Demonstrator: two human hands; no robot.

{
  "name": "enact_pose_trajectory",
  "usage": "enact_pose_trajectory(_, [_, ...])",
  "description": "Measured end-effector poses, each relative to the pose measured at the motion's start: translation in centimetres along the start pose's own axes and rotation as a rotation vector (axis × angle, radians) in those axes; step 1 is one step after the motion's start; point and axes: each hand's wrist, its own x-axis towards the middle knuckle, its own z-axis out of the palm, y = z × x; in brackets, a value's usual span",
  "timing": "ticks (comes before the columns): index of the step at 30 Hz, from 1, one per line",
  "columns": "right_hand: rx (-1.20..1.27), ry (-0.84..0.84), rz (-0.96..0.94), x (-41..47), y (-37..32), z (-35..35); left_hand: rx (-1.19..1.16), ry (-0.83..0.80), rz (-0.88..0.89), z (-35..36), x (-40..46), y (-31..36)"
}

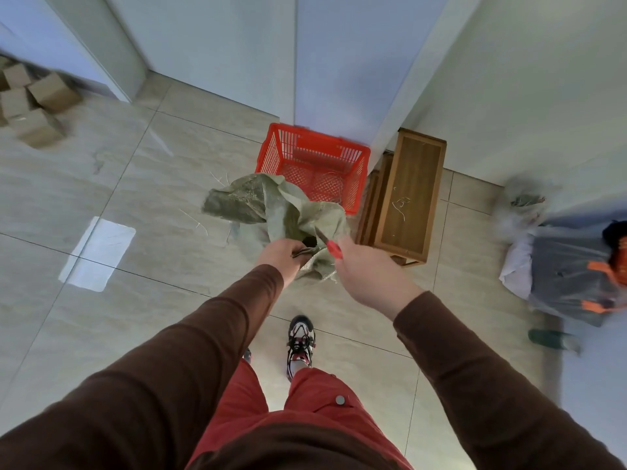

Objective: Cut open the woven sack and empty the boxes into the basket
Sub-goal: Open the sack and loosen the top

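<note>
A limp green woven sack (268, 206) hangs crumpled above the tiled floor, in front of a red plastic basket (359, 171). My left hand (283, 256) grips a bunched fold of the sack from below. My right hand (366, 269) holds red-handled scissors (330, 244), whose blades point up and left against the sack's cloth. The basket stands against the wall, and only a few loose fibres show on its bottom. Several small cardboard boxes (34, 103) lie heaped on the floor at far left.
A wooden stool (407, 195) stands right of the basket. Plastic-wrapped bundles (570, 276) lie on the floor at far right. A sheet of white paper (98, 254) lies on the tiles at left. My foot (300, 344) is below my hands.
</note>
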Motion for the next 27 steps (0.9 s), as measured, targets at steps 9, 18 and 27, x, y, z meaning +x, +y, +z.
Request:
enact_pose_trajectory(9, [-0.126,-0.219,0.136,-1.0,-0.8,-0.3,0.029,-0.009,0.026,0.3,-0.4,-0.2])
enact_pose_trajectory(18, [-0.077,-0.302,0.154,-0.2,-1.4,0.0,0.105,-0.015,0.092,0.5,-0.9,-0.1])
enact_pose_trajectory(27, [-0.038,-0.314,0.196,-1.0,-1.3,-0.6,0.153,-0.003,0.131,0.5,-1.2,0.5])
